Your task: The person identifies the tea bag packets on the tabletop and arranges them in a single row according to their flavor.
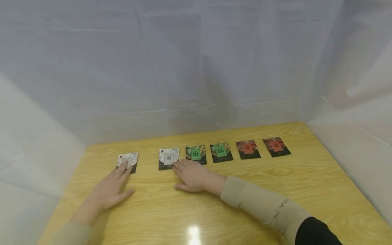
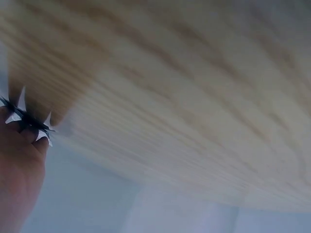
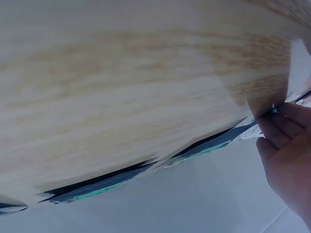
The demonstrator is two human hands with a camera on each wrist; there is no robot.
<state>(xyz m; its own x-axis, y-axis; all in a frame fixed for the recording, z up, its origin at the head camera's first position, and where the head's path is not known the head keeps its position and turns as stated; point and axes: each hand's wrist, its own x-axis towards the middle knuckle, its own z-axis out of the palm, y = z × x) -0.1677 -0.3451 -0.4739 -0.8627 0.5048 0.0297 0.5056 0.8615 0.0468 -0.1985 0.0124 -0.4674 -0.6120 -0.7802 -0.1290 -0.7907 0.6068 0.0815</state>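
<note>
In the head view, several flat packets lie in a row on the wooden table. At the left end is a white and black packet, and my left hand rests its extended fingers on it, thumb spread to the side. A second white and black packet lies further right. My right hand reaches in from the right, fingers stretched out, fingertips at this packet's right edge. That hand partly covers the lower part of the neighbouring green packet. In the left wrist view, the packet appears edge-on at the fingertips.
Another green packet and two red packets, one nearer and one at the right end, continue the row. White sheeting hangs behind the wooden table and on both sides of it.
</note>
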